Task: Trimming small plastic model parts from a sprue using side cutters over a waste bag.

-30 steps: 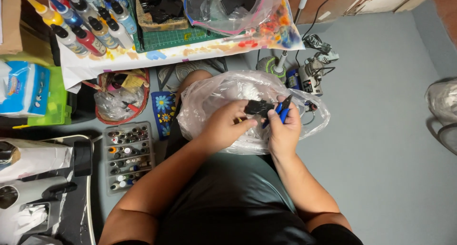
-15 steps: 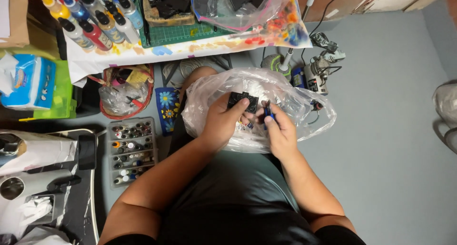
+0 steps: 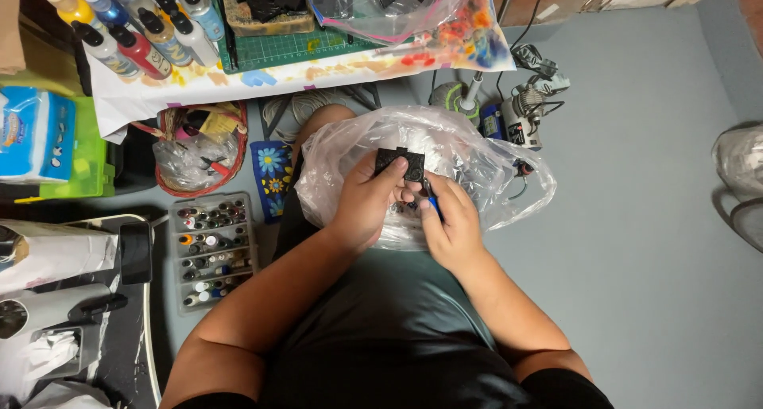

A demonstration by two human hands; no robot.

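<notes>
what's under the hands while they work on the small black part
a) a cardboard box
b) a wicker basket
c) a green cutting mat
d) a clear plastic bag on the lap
d: the left hand and right hand hold the small black part over a clear plastic bag spread on the lap.

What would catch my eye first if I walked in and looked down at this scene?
Probably the crinkled clear plastic bag on the person's lap, where the left hand holds a small black square part and the right hand grips a blue-handled tool. Next, the row of colourful paint bottles at top left, and the paint-smeared paper beside them.
</notes>
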